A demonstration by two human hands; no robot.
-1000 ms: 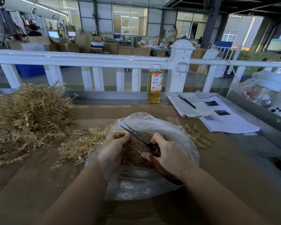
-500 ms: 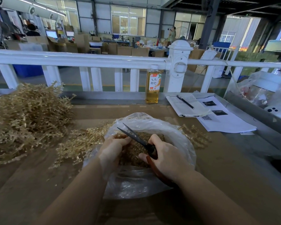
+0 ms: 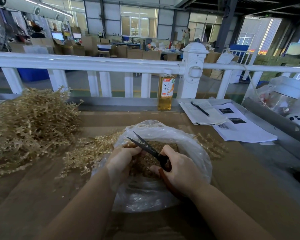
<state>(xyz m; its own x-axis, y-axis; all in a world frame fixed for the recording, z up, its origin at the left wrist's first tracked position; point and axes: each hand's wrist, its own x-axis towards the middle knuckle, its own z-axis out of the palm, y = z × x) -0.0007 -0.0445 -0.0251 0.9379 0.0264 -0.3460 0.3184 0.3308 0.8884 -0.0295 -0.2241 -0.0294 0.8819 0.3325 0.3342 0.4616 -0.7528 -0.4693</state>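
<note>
Trimming step: we are pinching a dried sprig (image 3: 129,145) in our left hand (image 3: 123,159) over the plastic bag (image 3: 200,153), our right hand (image 3: 179,171) gripping the open-bladed scissors (image 3: 145,146); next, likely, closing the blades across the stem

Forearms converging; left hand (image 3: 123,160) and right hand (image 3: 179,169) both curled, close together.

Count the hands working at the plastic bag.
2: the left hand grips golden sprigs over the bag's left side; the right hand grips the open scissors over its right side.

Brown table (image 3: 249,179): plastic bag (image 3: 145,200), twig pile (image 3: 29,122), bottle (image 3: 165,90), papers (image 3: 241,130).
</note>
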